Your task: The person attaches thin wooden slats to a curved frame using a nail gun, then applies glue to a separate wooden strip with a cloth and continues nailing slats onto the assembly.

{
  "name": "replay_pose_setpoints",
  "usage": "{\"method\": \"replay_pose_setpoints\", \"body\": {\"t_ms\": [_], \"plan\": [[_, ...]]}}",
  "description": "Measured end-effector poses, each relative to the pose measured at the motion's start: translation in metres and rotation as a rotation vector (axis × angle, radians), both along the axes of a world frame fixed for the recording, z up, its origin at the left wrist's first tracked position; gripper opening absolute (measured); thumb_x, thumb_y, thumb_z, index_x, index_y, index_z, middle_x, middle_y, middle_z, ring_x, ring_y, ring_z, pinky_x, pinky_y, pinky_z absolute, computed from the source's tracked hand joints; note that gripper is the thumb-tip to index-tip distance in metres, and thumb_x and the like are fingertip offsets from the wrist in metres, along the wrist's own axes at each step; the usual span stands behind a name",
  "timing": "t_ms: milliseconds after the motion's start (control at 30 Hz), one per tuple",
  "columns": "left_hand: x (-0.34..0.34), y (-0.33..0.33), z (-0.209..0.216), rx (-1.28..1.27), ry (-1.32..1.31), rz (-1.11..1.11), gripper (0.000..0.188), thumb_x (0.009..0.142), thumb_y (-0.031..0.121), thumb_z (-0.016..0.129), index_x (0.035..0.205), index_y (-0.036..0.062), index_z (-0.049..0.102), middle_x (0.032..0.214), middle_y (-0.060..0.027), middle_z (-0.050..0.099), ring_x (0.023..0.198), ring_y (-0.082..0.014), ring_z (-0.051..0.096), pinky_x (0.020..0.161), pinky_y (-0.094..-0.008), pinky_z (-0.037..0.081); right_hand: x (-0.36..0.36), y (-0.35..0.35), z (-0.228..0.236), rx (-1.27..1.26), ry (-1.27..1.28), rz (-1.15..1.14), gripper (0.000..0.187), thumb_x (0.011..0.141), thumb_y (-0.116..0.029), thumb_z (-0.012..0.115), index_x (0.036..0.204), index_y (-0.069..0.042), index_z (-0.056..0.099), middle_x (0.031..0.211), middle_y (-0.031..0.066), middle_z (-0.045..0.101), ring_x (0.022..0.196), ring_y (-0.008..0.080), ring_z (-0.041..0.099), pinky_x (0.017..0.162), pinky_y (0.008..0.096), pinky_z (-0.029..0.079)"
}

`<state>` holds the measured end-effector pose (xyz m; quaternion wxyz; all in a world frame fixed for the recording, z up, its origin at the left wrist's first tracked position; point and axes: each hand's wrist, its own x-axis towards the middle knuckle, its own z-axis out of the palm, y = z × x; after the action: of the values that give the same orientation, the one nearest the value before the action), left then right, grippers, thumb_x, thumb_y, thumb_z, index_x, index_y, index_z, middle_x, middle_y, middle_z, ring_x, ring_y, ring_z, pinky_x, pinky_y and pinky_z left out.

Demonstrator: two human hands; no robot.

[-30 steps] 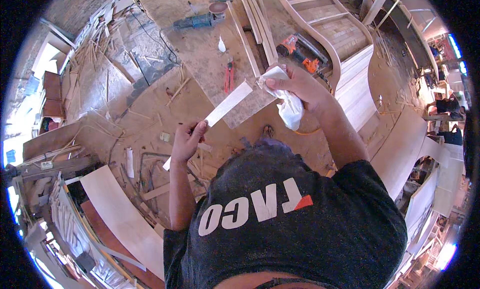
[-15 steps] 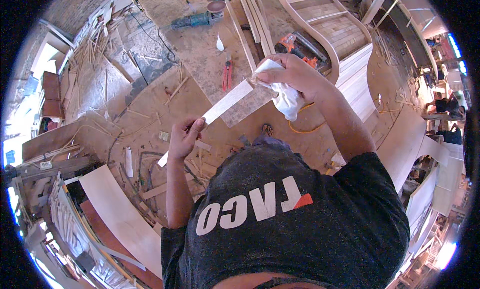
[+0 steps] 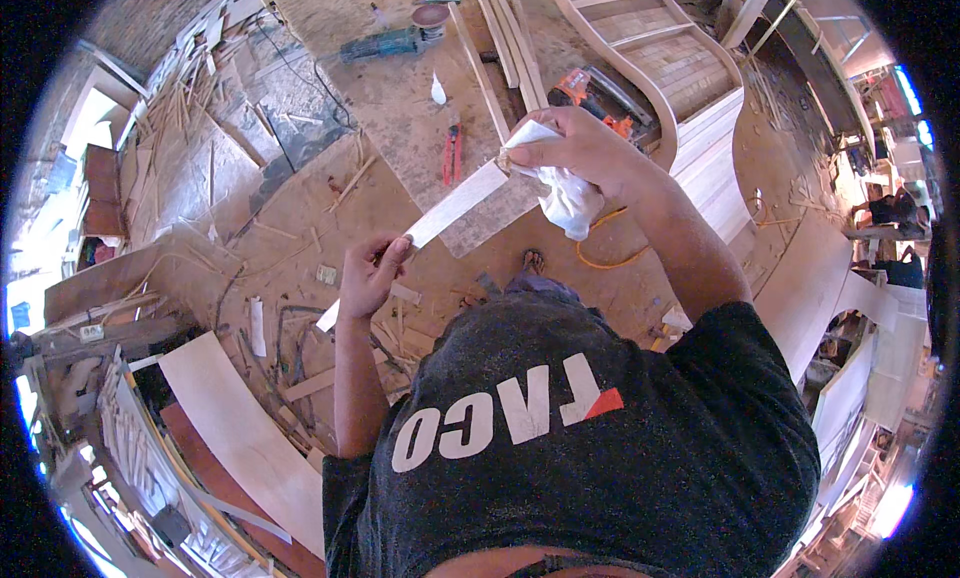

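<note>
My left hand [image 3: 376,275] is closed round a thin pale wood strip [image 3: 457,209], thumb on top. The strip slants up to the right, and its lower end shows past my left wrist. My right hand [image 3: 575,150] is closed on a crumpled white plastic bag [image 3: 570,204], which hangs below the fingers. The pinched part of the bag meets the strip's upper right end, where a small brownish patch shows. Whether the bag touches the strip there or sits just over it, I cannot tell.
Ahead on a worn board lie red-handled pliers [image 3: 452,156], a small white bottle [image 3: 438,90], a teal angle grinder [image 3: 382,44] and long wood strips [image 3: 515,53]. An orange nail gun [image 3: 572,86] lies beside a curved slatted wood panel [image 3: 690,68]. Wood scraps litter the floor.
My right hand and the bag have shifted very slightly left along the strip's end. My left hand keeps its hold, almost unmoved.
</note>
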<state>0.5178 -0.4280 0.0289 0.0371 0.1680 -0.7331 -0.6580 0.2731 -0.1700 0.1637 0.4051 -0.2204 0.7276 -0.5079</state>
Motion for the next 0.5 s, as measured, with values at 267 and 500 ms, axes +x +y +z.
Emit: {"method": "replay_pose_setpoints", "body": {"t_ms": [267,500], "plan": [[-0.002,0.003,-0.006,0.040,0.003,0.058,0.032,0.101,0.027,0.067,0.105,-0.0043,0.075,0.080,-0.0035,0.070,0.066,-0.0091,0.061,0.060,-0.0258,0.049,-0.002,0.014,0.009,0.070,0.032,0.081,0.033,0.087,-0.024,0.083,0.107,-0.002,0.070,0.089,0.0015,0.069,0.077,0.0097,0.065,0.069,0.0274,0.050],[-0.007,0.006,-0.004,0.044,0.044,0.033,0.032,0.102,0.026,0.066,0.105,-0.0053,0.074,0.079,-0.0044,0.070,0.065,-0.0094,0.061,0.059,-0.0260,0.049,-0.004,0.006,0.002,-0.107,0.038,-0.093,0.043,0.084,-0.029,0.086,0.109,0.002,0.070,0.085,0.0028,0.070,0.070,0.0097,0.063,0.062,0.0273,0.049]]}}
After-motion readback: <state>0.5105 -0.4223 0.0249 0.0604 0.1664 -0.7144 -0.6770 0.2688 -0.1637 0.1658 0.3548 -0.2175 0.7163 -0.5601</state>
